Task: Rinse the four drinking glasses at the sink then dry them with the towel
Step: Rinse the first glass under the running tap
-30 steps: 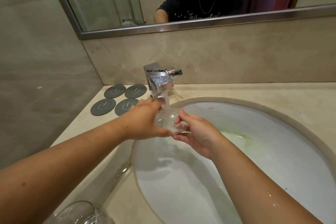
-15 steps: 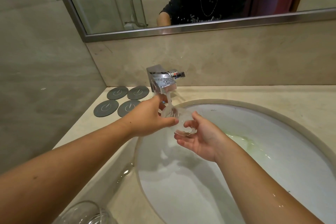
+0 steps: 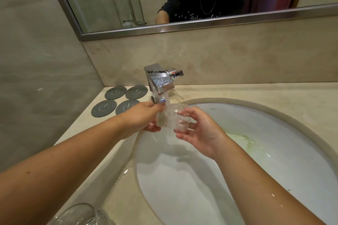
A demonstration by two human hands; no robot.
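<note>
1. Half a sec on, right hand (image 3: pixel 201 129) has come up from under the glass (image 3: pixel 173 119); its thumb now sits on top of the glass's right end.
2. Glass is under the tap (image 3: pixel 161 86), in the running water (image 3: pixel 167 103), over the back-left part of the sink (image 3: pixel 182 188). From my remote seat it lies roughly on its side, long axis L-R. I can't tell thru the splash which end is the mouth.
3. Left hand (image 3: pixel 144 117): fingers curled round the glass's left end, fingers over the top, thumb below.
4. Right hand: fingers half open and loosely spread, thumb tip and fingertips touching the right end, palm off it.
5. Second glass (image 3: pixel 78 213) stands bottom-left on the counter (image 3: pixel 274 95); four grey coasters (image 3: pixel 115 92) lie left of the tap, by the wall.
</note>
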